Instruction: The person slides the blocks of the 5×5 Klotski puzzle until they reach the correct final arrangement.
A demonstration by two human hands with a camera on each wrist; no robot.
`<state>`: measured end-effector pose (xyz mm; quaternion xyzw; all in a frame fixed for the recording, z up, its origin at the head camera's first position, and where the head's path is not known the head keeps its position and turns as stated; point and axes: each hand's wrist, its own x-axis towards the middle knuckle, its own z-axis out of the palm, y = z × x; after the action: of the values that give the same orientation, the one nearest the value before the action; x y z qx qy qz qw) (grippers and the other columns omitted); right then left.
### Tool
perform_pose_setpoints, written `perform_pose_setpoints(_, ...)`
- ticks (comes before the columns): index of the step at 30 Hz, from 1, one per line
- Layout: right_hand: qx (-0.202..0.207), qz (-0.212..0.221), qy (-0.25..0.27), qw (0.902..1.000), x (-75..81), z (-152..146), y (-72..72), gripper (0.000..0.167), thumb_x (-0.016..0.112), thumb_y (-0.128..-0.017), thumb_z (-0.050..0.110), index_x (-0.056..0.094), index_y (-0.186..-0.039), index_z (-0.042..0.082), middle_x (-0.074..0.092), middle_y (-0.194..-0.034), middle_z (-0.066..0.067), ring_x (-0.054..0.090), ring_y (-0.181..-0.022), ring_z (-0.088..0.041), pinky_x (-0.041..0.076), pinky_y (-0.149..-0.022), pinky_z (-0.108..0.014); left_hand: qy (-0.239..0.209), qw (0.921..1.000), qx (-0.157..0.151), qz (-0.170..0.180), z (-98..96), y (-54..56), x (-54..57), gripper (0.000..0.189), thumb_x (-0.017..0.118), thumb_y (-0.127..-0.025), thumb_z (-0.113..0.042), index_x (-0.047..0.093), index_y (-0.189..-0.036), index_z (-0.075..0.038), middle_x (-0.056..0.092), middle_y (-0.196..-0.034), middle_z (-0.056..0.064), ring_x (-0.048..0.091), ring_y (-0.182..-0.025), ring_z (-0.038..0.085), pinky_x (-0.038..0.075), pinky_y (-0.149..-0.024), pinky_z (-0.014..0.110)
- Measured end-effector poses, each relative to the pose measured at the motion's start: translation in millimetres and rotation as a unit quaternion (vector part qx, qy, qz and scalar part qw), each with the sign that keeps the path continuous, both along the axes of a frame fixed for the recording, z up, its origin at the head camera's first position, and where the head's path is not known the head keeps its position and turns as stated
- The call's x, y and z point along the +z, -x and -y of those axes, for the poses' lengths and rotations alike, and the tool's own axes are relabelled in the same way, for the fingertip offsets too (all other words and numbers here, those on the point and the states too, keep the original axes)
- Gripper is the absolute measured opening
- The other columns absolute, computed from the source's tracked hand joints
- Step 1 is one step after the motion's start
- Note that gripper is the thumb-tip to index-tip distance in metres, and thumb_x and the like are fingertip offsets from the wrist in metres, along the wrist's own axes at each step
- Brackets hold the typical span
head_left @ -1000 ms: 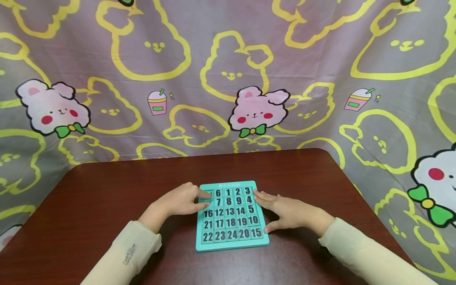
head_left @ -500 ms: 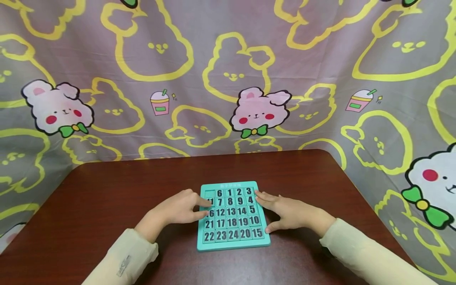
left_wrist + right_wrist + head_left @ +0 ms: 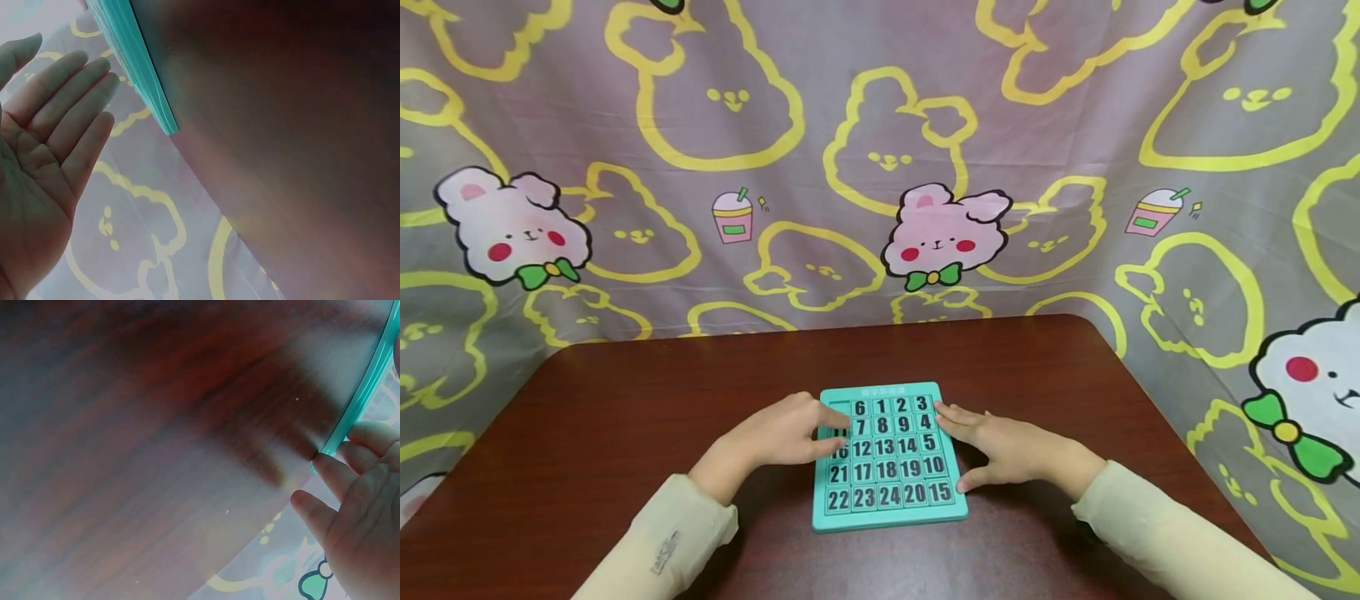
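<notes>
A turquoise number sliding puzzle (image 3: pixel 890 518) lies flat on the table in the head view. Its top-left slot (image 3: pixel 839 407) is vacant. My left hand (image 3: pixel 786 429) reaches over the puzzle's left side, its index fingertip over the tile marked 11 (image 3: pixel 840 432) and its thumb at the tile marked 16 (image 3: pixel 839 452), partly hiding both. The other left fingers extend straight in the left wrist view. My right hand (image 3: pixel 1011 446) rests along the puzzle's right edge, fingertips near the upper corner and thumb lower down. In the right wrist view its fingers touch the turquoise rim (image 3: pixel 359 403).
A dark red-brown table (image 3: pixel 647 408) carries the puzzle and has rounded far corners. Behind it and at the sides hangs a grey-pink curtain (image 3: pixel 820 100) printed with yellow outlines and rabbit faces.
The tile marked 11 has slid down from the top-left slot into the second row, leaving the corner vacant. My left index finger moved down with it. The right hand stays put.
</notes>
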<state>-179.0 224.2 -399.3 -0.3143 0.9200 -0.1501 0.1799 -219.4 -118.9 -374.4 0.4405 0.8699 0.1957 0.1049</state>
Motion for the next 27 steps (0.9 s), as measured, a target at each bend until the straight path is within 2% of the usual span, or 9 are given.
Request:
perform_pose_setpoints(2, -0.001, 0.001, -0.001, 1.0, -0.2, 0.1, -0.4, 0.097, 0.068, -0.083, 0.059, 0.027, -0.158, 0.014, 0.011, -0.168, -0.002, 0.019, -0.154, -0.025, 0.025, -0.118, -0.059, 0.001, 1.0, -0.007, -0.006, -4.0, 4.0, -0.7, 0.032, 0.063, -0.095, -0.023, 0.072, -0.123, -0.01, 0.077, -0.098, 0.007, 0.017, -0.04, -0.003, 0.032, -0.05, 0.017)
perform_pose_setpoints(6, 0.0, 0.003, -0.002, 1.0, 0.2, 0.4, -0.6, 0.097, 0.068, -0.083, 0.06, 0.027, -0.158, 0.014, 0.011, -0.168, -0.001, 0.019, -0.154, -0.025, 0.025, -0.118, -0.059, 0.005, 0.9999, -0.015, -0.007, -12.4, 11.6, -1.1, 0.034, 0.062, -0.095, -0.023, 0.07, -0.125, -0.01, 0.075, -0.086, 0.006, 0.018, -0.04, -0.002, 0.032, -0.05, 0.017)
perform_pose_setpoints(9, -0.003, 0.006, -0.003, 1.0, 0.5, 0.5, 0.0, 0.097, 0.068, -0.082, 0.06, 0.026, -0.158, 0.015, 0.011, -0.168, -0.001, 0.018, -0.154, -0.025, 0.024, -0.119, -0.059, 0.007, 0.9997, -0.022, -0.004, -17.9, 16.9, -1.5, 0.034, 0.061, -0.096, -0.022, 0.07, -0.126, -0.01, 0.062, -0.064, 0.0, 0.021, -0.04, -0.002, 0.033, -0.052, 0.018)
perform_pose_setpoints(15, -0.006, 0.006, -0.007, 0.9999, 1.9, 0.4, 0.5, 0.097, 0.068, -0.083, 0.06, 0.026, -0.158, 0.015, 0.011, -0.168, -0.001, 0.018, -0.154, -0.024, 0.024, -0.119, -0.06, 0.015, 0.9996, -0.025, -0.001, -22.6, 22.5, -3.4, 0.033, 0.061, -0.097, -0.023, 0.07, -0.126, -0.011, 0.064, -0.068, -0.004, 0.027, -0.04, -0.001, 0.04, -0.058, 0.018)
perform_pose_setpoints(20, -0.002, 0.002, -0.004, 1.0, 2.1, 0.5, 1.0, 0.097, 0.068, -0.083, 0.059, 0.027, -0.158, 0.013, 0.012, -0.168, -0.003, 0.019, -0.154, -0.027, 0.024, -0.118, -0.061, 0.017, 0.9998, -0.013, 0.0, -19.3, 22.9, -5.4, 0.034, 0.062, -0.096, -0.024, 0.07, -0.126, -0.011, 0.064, -0.067, -0.004, 0.024, -0.042, 0.0, 0.036, -0.054, 0.019)
perform_pose_setpoints(23, 0.0, 0.0, -0.001, 1.0, 1.6, 0.6, 1.0, 0.098, 0.068, -0.083, 0.06, 0.027, -0.157, 0.012, 0.013, -0.168, -0.004, 0.019, -0.153, -0.028, 0.025, -0.117, -0.062, 0.017, 0.9998, -0.005, 0.001, -15.5, 22.3, -6.9, 0.034, 0.062, -0.096, -0.025, 0.07, -0.126, -0.011, 0.071, -0.076, 0.0, 0.022, -0.042, 0.001, 0.036, -0.054, 0.019)
perform_pose_setpoints(25, 0.001, 0.0, 0.001, 1.0, 0.6, 0.3, 1.1, 0.098, 0.068, -0.083, 0.06, 0.027, -0.157, 0.011, 0.013, -0.168, -0.005, 0.02, -0.153, -0.028, 0.025, -0.117, -0.062, 0.017, 0.9999, -0.001, -0.001, -12.9, 21.6, -8.2, 0.034, 0.062, -0.096, -0.025, 0.07, -0.125, -0.011, 0.076, -0.093, 0.004, 0.023, -0.042, 0.0, 0.04, -0.058, 0.02)
perform_pose_setpoints(27, -0.001, 0.001, -0.001, 1.0, 0.0, 0.0, 1.0, 0.098, 0.068, -0.082, 0.06, 0.027, -0.158, 0.012, 0.013, -0.168, -0.004, 0.02, -0.154, -0.027, 0.025, -0.117, -0.061, 0.016, 0.9999, 0.002, -0.006, -10.2, 21.0, -9.3, 0.034, 0.061, -0.097, -0.026, 0.071, -0.125, -0.01, 0.076, -0.109, 0.007, 0.027, -0.043, -0.003, 0.046, -0.064, 0.02)
